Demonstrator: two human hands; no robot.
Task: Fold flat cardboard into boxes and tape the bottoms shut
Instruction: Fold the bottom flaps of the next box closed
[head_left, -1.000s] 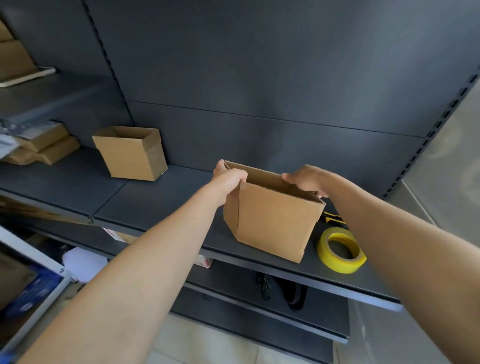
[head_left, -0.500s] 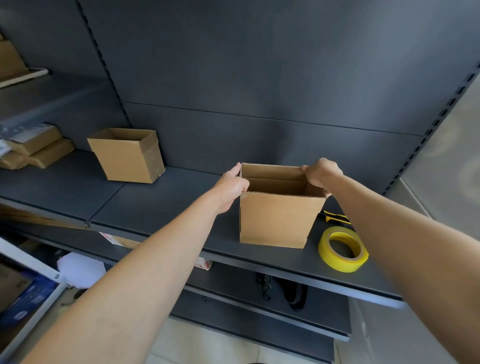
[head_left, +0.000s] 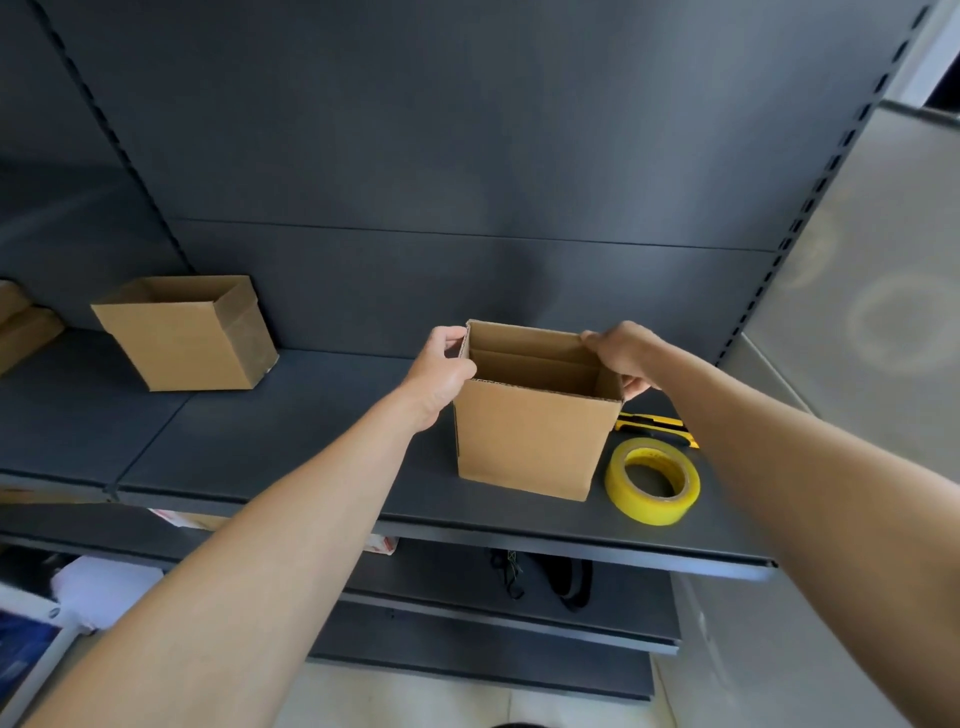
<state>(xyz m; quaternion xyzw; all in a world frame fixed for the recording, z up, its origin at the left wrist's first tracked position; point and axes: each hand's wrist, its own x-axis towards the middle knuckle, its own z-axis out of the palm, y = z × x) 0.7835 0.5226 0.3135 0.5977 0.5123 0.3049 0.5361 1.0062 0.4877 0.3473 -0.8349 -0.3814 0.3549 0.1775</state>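
An open-topped brown cardboard box (head_left: 530, 441) stands upright on the dark grey shelf (head_left: 291, 447). My left hand (head_left: 441, 371) grips the box's upper left edge. On the opposite side, my right hand (head_left: 623, 356) grips the upper right edge, fingers curled over the rim. A roll of yellow tape (head_left: 653, 480) lies flat on the shelf just right of the box. Behind the roll lies a yellow and black utility knife (head_left: 657, 427), partly hidden by my right forearm.
A second open cardboard box (head_left: 187, 335) stands at the left back of the shelf. Flat brown cardboard (head_left: 23, 327) lies at the far left edge. Lower shelves hold black straps (head_left: 545, 577) and white items (head_left: 98, 587). The shelf's back panel rises behind.
The box was tilted a second ago and now stands upright and square on the shelf. Both hands stayed on its top edges. The camera view shifted slightly.
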